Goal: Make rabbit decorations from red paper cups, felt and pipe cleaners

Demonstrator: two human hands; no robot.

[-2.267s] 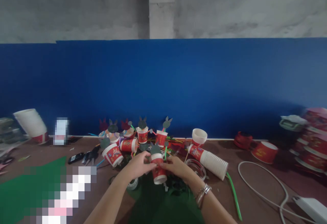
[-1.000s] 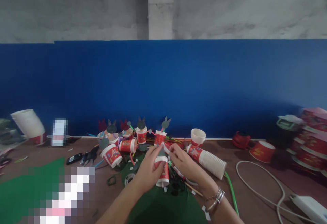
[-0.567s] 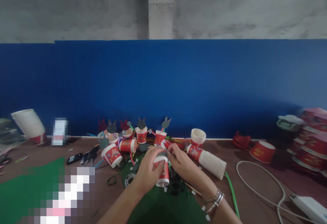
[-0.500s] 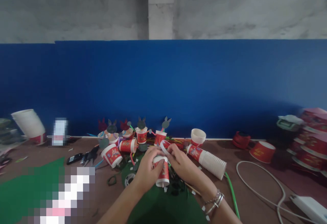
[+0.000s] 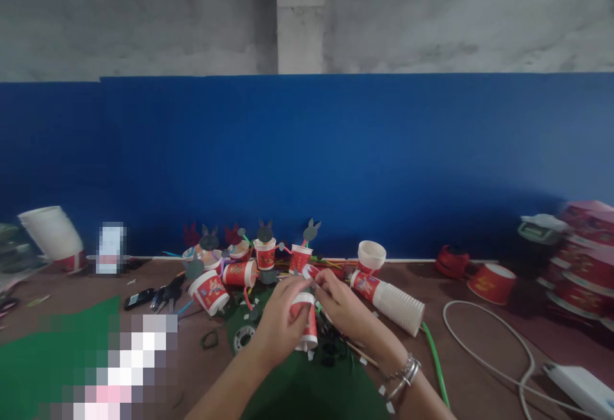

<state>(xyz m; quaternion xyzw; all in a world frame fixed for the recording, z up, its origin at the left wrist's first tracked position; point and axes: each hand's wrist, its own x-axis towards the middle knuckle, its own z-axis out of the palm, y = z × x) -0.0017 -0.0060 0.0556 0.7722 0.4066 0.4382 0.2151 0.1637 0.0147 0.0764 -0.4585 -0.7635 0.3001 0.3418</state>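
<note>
My left hand (image 5: pixel 274 321) is closed around a red-and-white paper cup (image 5: pixel 309 338), its thumb pressed on the side. Part of the cup is hidden behind the fingers. My right hand (image 5: pixel 341 298), with bracelets on the wrist, pinches a white ring (image 5: pixel 306 272) that looks like a roll of tape, just above the cup. Its fingertips are close to those of the left hand, and most of the ring is covered. Below both hands lies a dark green sheet (image 5: pixel 316 391), with small white scraps (image 5: pixel 311 355) around.
Several cup figures with paper ears (image 5: pixel 265 255) stand behind the hands; one cup (image 5: pixel 209 292) leans at left. A stack of paper cups (image 5: pixel 393 305) lies at right, near a white cable (image 5: pixel 489 318). Scissors (image 5: pixel 165 293) lie at left. A blue partition (image 5: pixel 307 164) rises behind.
The white ring has turned and is now mostly hidden by my right fingers. My left fingers have shifted up toward it; the cup stays in the left hand.
</note>
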